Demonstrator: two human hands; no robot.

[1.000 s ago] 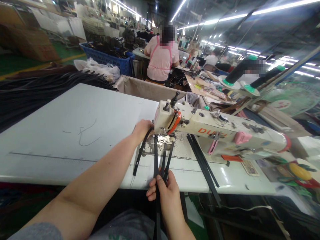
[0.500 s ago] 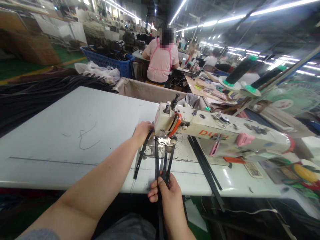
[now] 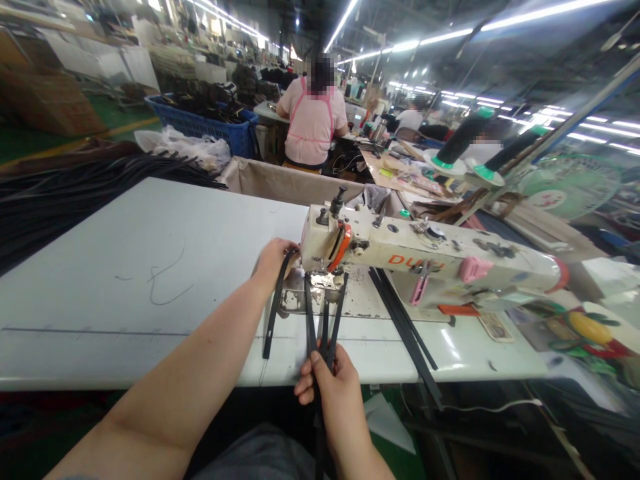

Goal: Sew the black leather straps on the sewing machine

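Moved: view has slid a touch; both hands keep their places.
Left hand (image 3: pixel 273 259): curled round a looped black strap (image 3: pixel 273 313), touching the sewing machine (image 3: pixel 425 257) head.
Right hand (image 3: pixel 330 387): pinching the strap bundle (image 3: pixel 324 320) at the table (image 3: pixel 100 267) near edge.
Risk: left fingers sit close beside the needle; bundle could skew if tension slips.

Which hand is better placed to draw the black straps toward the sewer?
Probably the right hand: it grips the thin black straps at the white table's near edge. The left hand sits beside the cream sewing machine's head, touching a curved black strap.
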